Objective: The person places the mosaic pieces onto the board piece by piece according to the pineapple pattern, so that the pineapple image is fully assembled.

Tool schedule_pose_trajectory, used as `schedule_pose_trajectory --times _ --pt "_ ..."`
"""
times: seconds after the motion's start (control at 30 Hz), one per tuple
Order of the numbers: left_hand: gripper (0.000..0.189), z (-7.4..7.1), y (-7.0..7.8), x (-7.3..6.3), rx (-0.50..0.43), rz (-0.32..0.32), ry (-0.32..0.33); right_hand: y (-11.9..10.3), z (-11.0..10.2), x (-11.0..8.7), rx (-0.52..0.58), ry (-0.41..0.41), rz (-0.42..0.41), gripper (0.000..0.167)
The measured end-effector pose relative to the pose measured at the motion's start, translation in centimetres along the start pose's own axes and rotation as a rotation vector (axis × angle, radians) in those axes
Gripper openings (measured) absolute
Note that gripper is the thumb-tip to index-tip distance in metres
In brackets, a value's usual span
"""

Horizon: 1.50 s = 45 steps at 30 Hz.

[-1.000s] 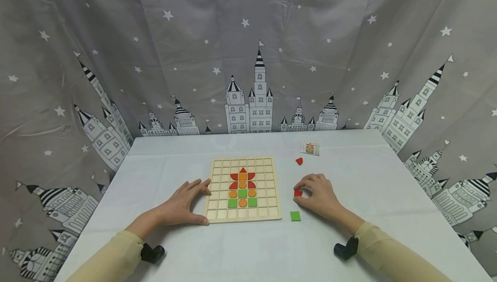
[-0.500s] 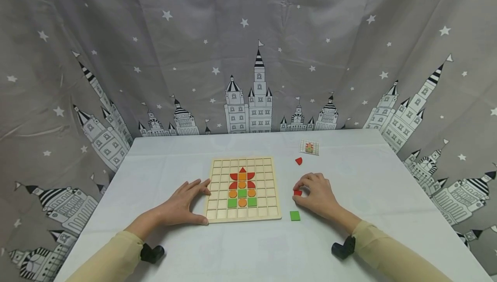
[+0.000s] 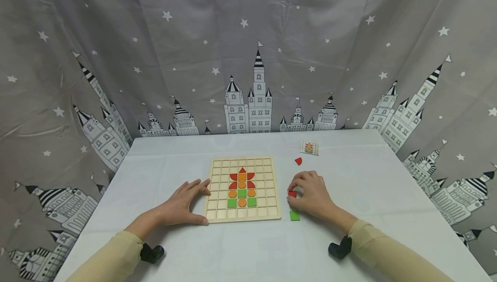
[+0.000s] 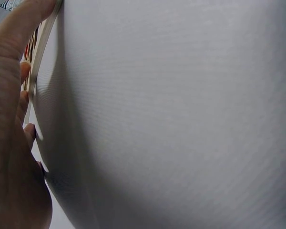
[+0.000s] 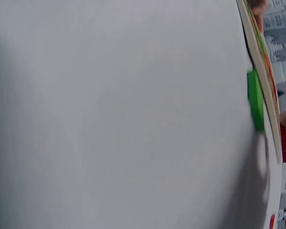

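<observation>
A wooden grid board (image 3: 264,219) lies mid-table, bearing red, orange and green tiles in a figure. At its left side my left hand (image 3: 182,204) rests with fingers spread, thumb at the near left corner and fingertips at the left edge. Right of the board, my right hand (image 3: 314,193) pinches a red tile (image 3: 292,194) between thumb and fingers. That red tile (image 5: 284,143) shows edge-on in the right wrist view. Just below the right hand lies a green square tile (image 3: 294,216).
Behind the right hand lies another red tile (image 3: 298,161), a rounded wedge. A small pattern card (image 3: 309,147) lies farther back on the white tabletop (image 3: 163,157). A grey castle-print curtain (image 3: 194,70) hangs behind the table.
My right hand has moved slightly left toward the board with the red tile in its pinch. The green square tile has turned a little. My left hand has stayed put.
</observation>
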<state>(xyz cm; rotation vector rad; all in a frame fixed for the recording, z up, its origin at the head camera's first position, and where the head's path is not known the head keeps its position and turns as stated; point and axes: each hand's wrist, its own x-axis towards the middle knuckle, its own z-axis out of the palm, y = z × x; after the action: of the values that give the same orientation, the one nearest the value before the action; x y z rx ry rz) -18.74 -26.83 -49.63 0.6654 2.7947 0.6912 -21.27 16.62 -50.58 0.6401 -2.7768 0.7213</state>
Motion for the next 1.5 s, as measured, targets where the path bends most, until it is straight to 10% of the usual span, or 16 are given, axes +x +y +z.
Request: schedule_pose_trajectory --times 0.73,1.5 --pt "0.079 0.1 -0.1 0.0 -0.005 0.005 0.006 -8.2 3.2 1.0 0.104 -0.120 -0.228 0.014" --pt "0.080 0.1 -0.1 0.0 -0.005 0.005 0.004 -8.8 4.8 1.3 0.077 -0.083 -0.254 0.017"
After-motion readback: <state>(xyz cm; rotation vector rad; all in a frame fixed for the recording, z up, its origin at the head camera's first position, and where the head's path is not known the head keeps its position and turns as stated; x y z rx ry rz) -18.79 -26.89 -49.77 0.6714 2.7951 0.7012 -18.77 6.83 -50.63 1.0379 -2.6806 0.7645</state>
